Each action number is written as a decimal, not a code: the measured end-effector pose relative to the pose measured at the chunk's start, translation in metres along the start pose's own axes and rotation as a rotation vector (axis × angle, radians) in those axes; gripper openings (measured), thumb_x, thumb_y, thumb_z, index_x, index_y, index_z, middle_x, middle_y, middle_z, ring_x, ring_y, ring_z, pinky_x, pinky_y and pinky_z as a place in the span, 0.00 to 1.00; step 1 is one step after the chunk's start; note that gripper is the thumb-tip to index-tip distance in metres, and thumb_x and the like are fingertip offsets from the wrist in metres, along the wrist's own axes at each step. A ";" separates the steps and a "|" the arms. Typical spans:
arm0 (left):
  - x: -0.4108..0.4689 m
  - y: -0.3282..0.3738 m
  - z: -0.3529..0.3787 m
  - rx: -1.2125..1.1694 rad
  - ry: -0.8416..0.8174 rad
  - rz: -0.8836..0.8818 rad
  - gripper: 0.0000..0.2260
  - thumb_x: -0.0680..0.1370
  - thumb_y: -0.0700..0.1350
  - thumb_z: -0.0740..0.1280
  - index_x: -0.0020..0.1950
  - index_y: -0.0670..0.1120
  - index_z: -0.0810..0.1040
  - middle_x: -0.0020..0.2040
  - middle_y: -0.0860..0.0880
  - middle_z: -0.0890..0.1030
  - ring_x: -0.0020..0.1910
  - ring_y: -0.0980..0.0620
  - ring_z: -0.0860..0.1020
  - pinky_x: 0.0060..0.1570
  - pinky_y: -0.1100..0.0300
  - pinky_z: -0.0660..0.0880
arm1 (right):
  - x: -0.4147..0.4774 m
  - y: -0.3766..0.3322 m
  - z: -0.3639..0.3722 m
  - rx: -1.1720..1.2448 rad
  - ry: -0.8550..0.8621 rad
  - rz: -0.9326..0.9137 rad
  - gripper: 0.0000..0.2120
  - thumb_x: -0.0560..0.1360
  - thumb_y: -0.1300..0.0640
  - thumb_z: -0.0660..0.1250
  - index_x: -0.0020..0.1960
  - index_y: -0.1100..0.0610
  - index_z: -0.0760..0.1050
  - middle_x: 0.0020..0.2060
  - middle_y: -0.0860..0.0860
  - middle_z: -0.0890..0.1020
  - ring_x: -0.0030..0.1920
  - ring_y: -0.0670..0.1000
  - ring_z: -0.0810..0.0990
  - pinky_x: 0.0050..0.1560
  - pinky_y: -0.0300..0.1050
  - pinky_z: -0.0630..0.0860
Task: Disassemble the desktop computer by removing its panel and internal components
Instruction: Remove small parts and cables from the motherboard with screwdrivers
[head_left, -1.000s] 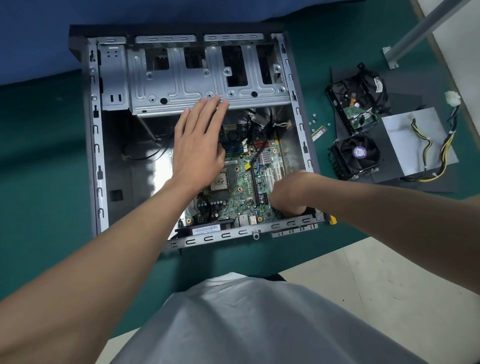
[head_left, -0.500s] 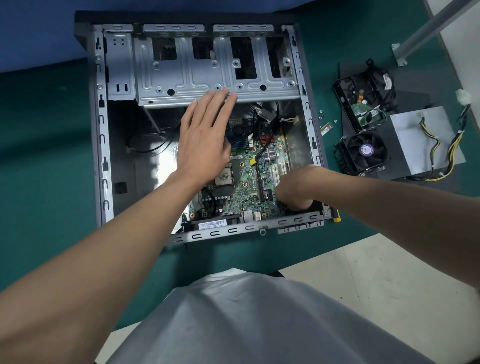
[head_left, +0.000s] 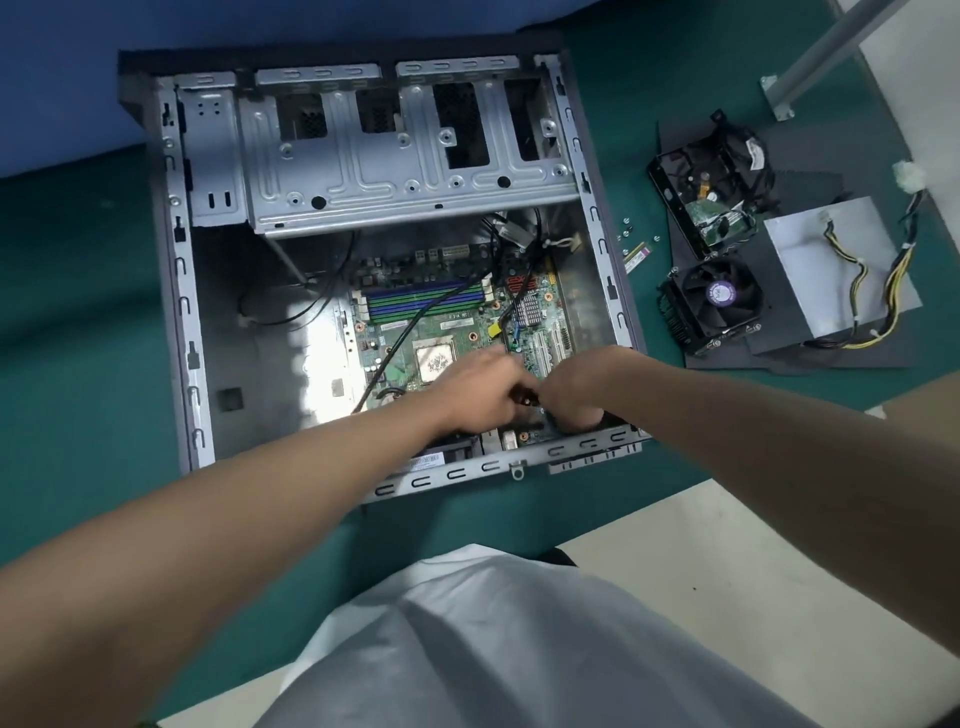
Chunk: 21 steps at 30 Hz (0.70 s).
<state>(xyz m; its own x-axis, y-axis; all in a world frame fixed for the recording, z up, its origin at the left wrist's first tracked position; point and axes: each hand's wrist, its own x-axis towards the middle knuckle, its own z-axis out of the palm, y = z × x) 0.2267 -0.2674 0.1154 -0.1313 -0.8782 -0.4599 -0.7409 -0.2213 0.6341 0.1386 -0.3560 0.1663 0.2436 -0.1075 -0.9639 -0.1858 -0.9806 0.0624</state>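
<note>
Left grip (head_left: 478, 400) and right grip (head_left: 571, 395) meet curled over the motherboard (head_left: 447, 322); cannot tell any grasp

One open case (head_left: 179, 291), and the tally around the grip
Two hands, left hand (head_left: 483, 395) and right hand (head_left: 576, 389), meet over one motherboard (head_left: 467, 322); beyond their grip run four memory slots (head_left: 423, 304). To the right of the grip lie one fan cooler (head_left: 719, 301), one hard drive (head_left: 701, 192), one power supply (head_left: 810, 270), one memory stick (head_left: 638, 258) and about four loose screws (head_left: 627, 220)

Green mat (head_left: 78, 364), blue backdrop (head_left: 78, 78) — metal post (head_left: 831, 47)
</note>
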 end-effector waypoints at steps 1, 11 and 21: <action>0.007 0.002 0.003 0.029 0.013 0.007 0.16 0.75 0.56 0.69 0.61 0.52 0.79 0.54 0.51 0.72 0.56 0.51 0.66 0.56 0.55 0.66 | 0.001 0.001 0.001 0.035 0.020 0.016 0.13 0.78 0.62 0.60 0.62 0.63 0.71 0.36 0.51 0.71 0.34 0.49 0.69 0.35 0.44 0.67; 0.032 0.002 0.038 -0.073 0.097 -0.043 0.18 0.70 0.60 0.70 0.54 0.51 0.76 0.53 0.53 0.59 0.48 0.56 0.53 0.52 0.55 0.55 | 0.003 -0.003 0.000 0.208 0.054 0.052 0.18 0.78 0.61 0.62 0.66 0.63 0.69 0.42 0.53 0.68 0.38 0.51 0.68 0.48 0.44 0.67; 0.032 0.002 0.039 -0.041 0.164 0.049 0.30 0.70 0.66 0.64 0.67 0.50 0.72 0.55 0.52 0.64 0.48 0.58 0.54 0.45 0.59 0.49 | -0.051 0.001 -0.019 -0.130 0.371 -0.020 0.10 0.79 0.53 0.62 0.50 0.60 0.74 0.35 0.52 0.71 0.44 0.54 0.73 0.57 0.54 0.66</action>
<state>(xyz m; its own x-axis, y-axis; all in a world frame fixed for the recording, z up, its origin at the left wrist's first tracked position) 0.1953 -0.2797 0.0783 -0.0549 -0.9451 -0.3220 -0.7085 -0.1904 0.6796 0.1443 -0.3544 0.2203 0.5779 -0.1171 -0.8077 -0.0615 -0.9931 0.1000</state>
